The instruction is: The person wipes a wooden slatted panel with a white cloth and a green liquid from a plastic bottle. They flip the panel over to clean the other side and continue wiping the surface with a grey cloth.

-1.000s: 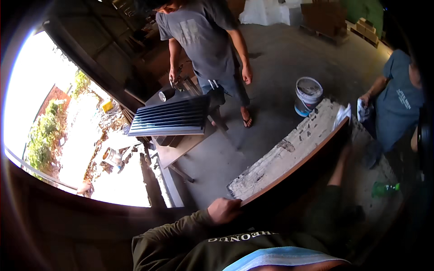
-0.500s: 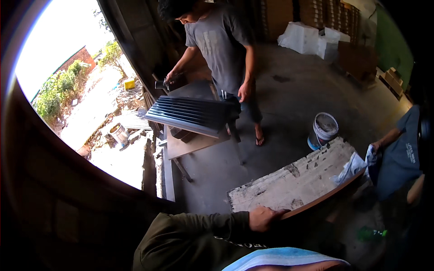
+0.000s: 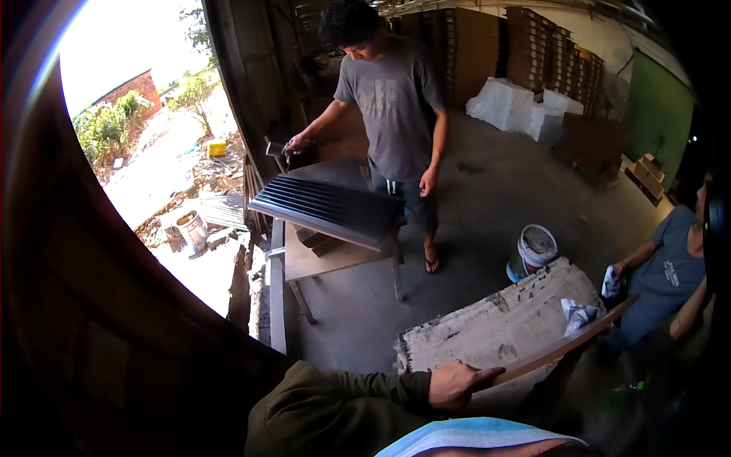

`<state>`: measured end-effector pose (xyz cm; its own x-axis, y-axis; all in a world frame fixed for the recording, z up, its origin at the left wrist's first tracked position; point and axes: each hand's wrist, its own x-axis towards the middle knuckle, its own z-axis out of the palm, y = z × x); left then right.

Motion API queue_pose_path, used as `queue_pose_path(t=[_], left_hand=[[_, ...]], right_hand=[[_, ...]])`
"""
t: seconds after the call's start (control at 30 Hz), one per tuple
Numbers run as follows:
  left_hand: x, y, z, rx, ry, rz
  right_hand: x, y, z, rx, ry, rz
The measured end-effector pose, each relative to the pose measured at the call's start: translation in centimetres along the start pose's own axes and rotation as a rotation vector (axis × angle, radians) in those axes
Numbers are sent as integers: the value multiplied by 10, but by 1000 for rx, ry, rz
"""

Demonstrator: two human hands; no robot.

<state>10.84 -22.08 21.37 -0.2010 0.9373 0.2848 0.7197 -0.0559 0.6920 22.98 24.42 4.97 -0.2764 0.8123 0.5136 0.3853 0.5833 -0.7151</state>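
My left hand, in a dark green sleeve, is closed on the near end of a long, thin brown board. The board slants up to the right, toward a person in a blue shirt. A crumpled pale rag shows just behind it. The person's hand holds another bit of cloth. Beyond the board lies a worn, stained pale slab. My right hand is out of sight.
Another person stands ahead with a spray gun over a grooved black panel, propped on a small table. A bucket stands beyond the slab. White wrapped blocks sit at the back. An opening to bright ground is left.
The view has shifted, showing more of the back and right. The person in blue has drawn one cloth-holding hand back from the rag. My left hand keeps its hold on the board.
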Motion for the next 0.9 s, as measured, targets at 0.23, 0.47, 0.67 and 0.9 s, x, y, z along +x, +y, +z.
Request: queue_pose_path(t=[0.23,0.47,0.67,0.9], left_hand=[[-1,40,-61,-75,251,194],[-29,81,-179,-229,363,260],[-67,86,-192,-303,702,509],[-108,9,-183,-255,1627,388]], right_hand=[[58,-177,-121,-104,106,-347],[0,-312,-72,171,47,-358],[-143,-333,42,550,-6,-130],[-54,-395,-27,168,40,-513]])
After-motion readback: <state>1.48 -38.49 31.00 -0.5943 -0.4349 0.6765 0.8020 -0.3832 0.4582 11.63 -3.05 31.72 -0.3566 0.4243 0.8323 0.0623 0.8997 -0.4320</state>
